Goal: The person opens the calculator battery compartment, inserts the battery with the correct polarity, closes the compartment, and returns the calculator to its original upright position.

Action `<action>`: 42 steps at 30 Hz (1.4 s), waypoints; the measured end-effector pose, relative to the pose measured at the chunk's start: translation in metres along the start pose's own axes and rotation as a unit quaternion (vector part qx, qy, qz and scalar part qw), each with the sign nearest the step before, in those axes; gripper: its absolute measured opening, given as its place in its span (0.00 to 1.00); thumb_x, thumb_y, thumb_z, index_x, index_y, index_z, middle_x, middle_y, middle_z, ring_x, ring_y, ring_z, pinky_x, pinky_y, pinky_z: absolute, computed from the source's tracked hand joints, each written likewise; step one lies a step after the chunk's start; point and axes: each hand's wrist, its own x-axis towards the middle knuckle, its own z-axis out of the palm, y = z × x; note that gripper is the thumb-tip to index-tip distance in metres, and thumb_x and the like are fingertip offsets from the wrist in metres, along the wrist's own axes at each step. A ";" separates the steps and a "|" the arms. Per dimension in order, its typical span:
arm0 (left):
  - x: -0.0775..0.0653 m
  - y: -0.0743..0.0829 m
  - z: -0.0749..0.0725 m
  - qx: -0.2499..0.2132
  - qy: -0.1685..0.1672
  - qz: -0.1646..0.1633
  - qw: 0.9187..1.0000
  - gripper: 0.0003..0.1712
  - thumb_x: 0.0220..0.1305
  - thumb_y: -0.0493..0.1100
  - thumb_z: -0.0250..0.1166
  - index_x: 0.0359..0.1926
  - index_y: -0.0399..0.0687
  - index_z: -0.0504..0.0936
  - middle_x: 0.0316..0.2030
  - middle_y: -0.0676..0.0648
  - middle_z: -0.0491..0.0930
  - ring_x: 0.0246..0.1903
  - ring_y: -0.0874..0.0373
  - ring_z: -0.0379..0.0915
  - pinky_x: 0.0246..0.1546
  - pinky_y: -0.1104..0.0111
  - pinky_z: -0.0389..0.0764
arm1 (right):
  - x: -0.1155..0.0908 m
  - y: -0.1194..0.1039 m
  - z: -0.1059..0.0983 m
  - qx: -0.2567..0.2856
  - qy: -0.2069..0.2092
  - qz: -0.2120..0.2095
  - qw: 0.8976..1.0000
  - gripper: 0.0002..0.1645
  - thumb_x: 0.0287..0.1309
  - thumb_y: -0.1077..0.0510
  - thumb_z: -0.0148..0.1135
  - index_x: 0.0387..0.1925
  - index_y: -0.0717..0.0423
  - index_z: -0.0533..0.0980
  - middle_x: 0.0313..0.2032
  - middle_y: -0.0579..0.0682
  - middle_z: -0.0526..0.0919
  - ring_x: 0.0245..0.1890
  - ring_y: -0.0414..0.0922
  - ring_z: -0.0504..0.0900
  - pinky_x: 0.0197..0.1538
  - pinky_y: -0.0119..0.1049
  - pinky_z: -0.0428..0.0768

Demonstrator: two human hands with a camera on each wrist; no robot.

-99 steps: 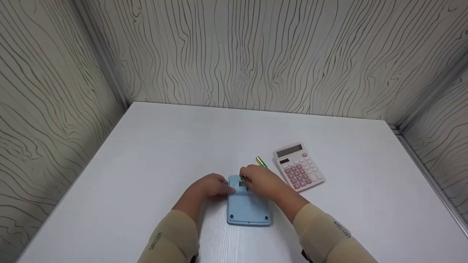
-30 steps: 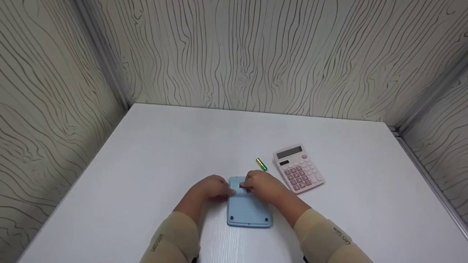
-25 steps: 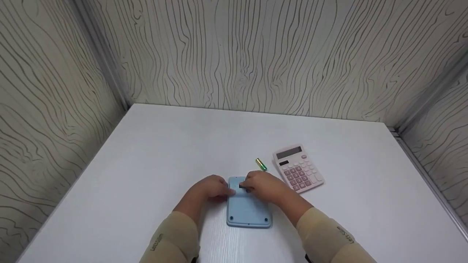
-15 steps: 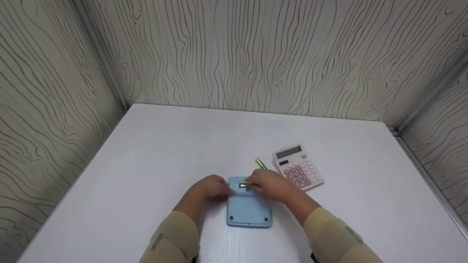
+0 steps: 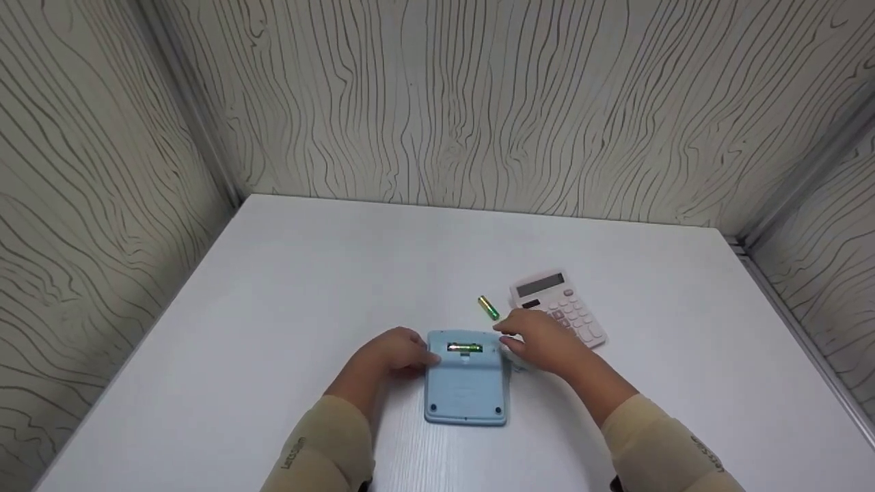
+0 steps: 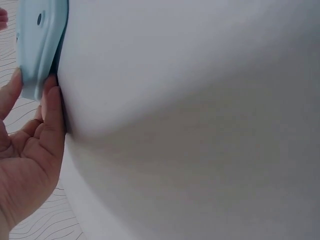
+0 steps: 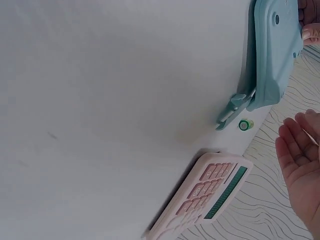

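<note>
A light blue calculator (image 5: 466,389) lies face down on the white table. In its back, a green and gold battery (image 5: 464,348) sits in the uncovered battery slot. My left hand (image 5: 400,348) grips the calculator's left edge, thumb on top and fingers along the side and underneath, as the left wrist view shows. My right hand (image 5: 543,342) hovers near the upper right corner, holding nothing, its fingers loosely bent. Beside the calculator's right edge lies a small blue battery cover (image 7: 233,109), partly hidden under the right hand in the head view.
A second green and gold battery (image 5: 488,307) lies just beyond the blue calculator. To the right, a pink calculator (image 5: 540,283) rests face up, partly covered by my right hand. Patterned panels (image 5: 437,102) stand behind and beside the table (image 5: 328,260).
My right hand has let go of the battery, now lying in the slot, and moved right, off the calculator's back. My left hand has kept its hold.
</note>
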 end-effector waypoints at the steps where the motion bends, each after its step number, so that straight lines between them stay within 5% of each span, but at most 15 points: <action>1: 0.000 0.000 0.000 -0.002 0.001 -0.003 1.000 0.21 0.49 0.51 0.69 0.41 0.44 0.77 0.31 0.47 0.76 0.33 0.53 0.72 0.38 0.61 0.73 | -0.002 0.002 0.001 0.002 0.000 0.005 1.000 0.15 0.57 0.54 0.60 0.47 0.48 0.78 0.43 0.43 0.80 0.48 0.43 0.76 0.53 0.41 0.72; 14: 0.000 0.000 0.000 -0.003 -0.014 0.005 1.000 0.19 0.51 0.48 0.68 0.40 0.42 0.76 0.30 0.48 0.78 0.31 0.55 0.73 0.38 0.64 0.74 | -0.013 0.017 0.016 -0.019 -0.052 0.058 0.997 0.20 0.51 0.53 0.65 0.48 0.51 0.78 0.45 0.46 0.80 0.49 0.47 0.75 0.53 0.44 0.72; 22: 0.001 -0.001 0.001 0.002 -0.009 0.000 1.000 0.20 0.50 0.49 0.68 0.41 0.42 0.77 0.31 0.47 0.77 0.32 0.54 0.73 0.37 0.63 0.74 | -0.012 0.017 0.032 -0.043 -0.074 0.054 0.995 0.21 0.47 0.51 0.68 0.44 0.53 0.78 0.30 0.43 0.73 0.31 0.41 0.70 0.39 0.38 0.74; 29: 0.003 -0.002 0.001 -0.005 -0.010 0.003 1.000 0.17 0.50 0.49 0.68 0.37 0.43 0.77 0.30 0.47 0.77 0.31 0.54 0.73 0.35 0.64 0.74 | -0.011 0.014 0.037 -0.075 -0.065 0.036 0.994 0.15 0.51 0.51 0.65 0.40 0.54 0.80 0.32 0.44 0.73 0.33 0.41 0.72 0.41 0.38 0.75; 42: 0.001 -0.002 0.001 -0.010 -0.011 0.009 1.000 0.17 0.50 0.49 0.68 0.37 0.44 0.77 0.30 0.48 0.78 0.31 0.55 0.73 0.37 0.63 0.74 | -0.009 0.017 0.024 -0.030 -0.040 0.058 0.997 0.04 0.51 0.56 0.65 0.28 0.51 0.82 0.22 0.41 0.79 0.23 0.38 0.71 0.32 0.34 0.74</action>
